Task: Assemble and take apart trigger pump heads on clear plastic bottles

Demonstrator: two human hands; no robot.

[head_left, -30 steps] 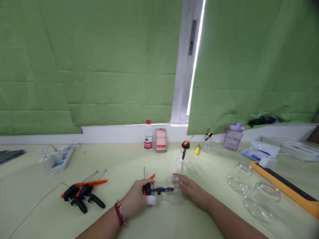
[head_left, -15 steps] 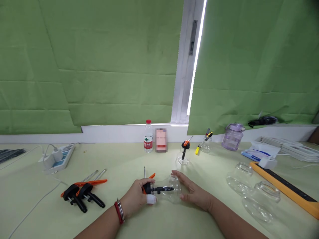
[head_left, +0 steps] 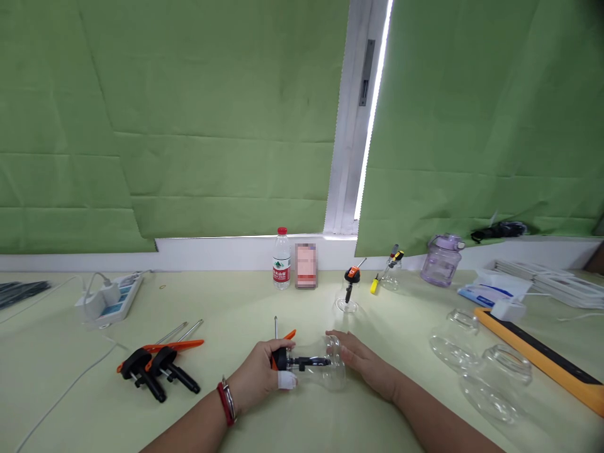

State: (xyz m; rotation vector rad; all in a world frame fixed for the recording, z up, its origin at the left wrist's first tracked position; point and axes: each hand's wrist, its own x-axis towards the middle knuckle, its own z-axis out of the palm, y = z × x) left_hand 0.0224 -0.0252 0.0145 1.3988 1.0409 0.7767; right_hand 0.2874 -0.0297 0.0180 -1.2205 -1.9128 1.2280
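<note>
A clear bottle point(head_left: 325, 377) lies on its side between my hands, its wide base to the right. In its neck sits a pump head with an orange lever point(head_left: 289, 336), a thin metal spout and a black tube point(head_left: 314, 362) reaching inside the bottle. My left hand point(head_left: 262, 371), with white tape on one finger, is closed around the head and neck. My right hand point(head_left: 368, 365) is cupped against the base, its thumb on the near side and fingers behind, partly hidden. Two more pump heads point(head_left: 163, 365) with orange levers lie to the left.
Two clear bottles point(head_left: 495, 384) stand at right beside an orange-black bar point(head_left: 538, 346). Behind are a bottle with its pump head point(head_left: 349, 292), a jar of tools point(head_left: 391, 277), a water bottle point(head_left: 282, 267), a phone-like panel point(head_left: 306, 267) and a purple jug point(head_left: 441, 261). A power strip point(head_left: 117, 299) lies left.
My right hand's fingers and thumb have drawn closer together against the bottle's base. The left hand keeps its grip, and the bottle has barely shifted.
</note>
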